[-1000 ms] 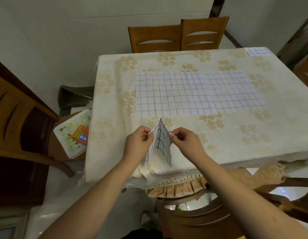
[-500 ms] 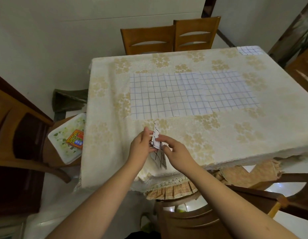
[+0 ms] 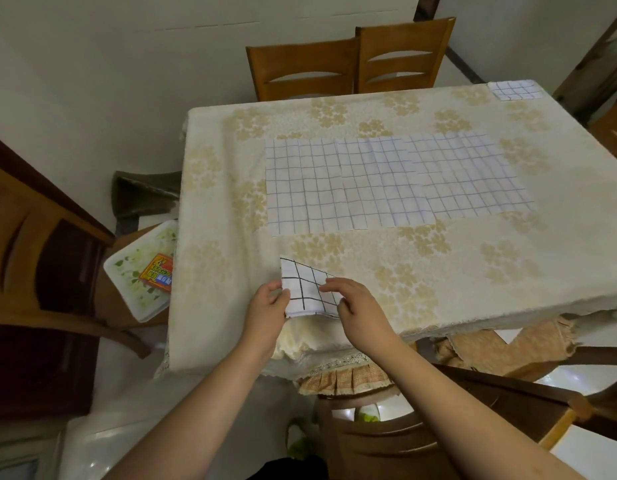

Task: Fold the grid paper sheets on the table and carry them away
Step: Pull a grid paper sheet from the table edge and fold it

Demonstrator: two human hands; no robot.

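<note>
From the head view I see my left hand and right hand both pinching a small folded grid sheet at the near edge of the table. My fingers cover its lower corners, so I cannot tell how many layers it has. Further in from that edge, toward the table's middle, a row of flat grid sheets overlaps; I cannot make out where each ends. At the table's far right corner lies another small grid piece. Left of the table, an orange packet on a tray is partly hidden by the cloth.
</note>
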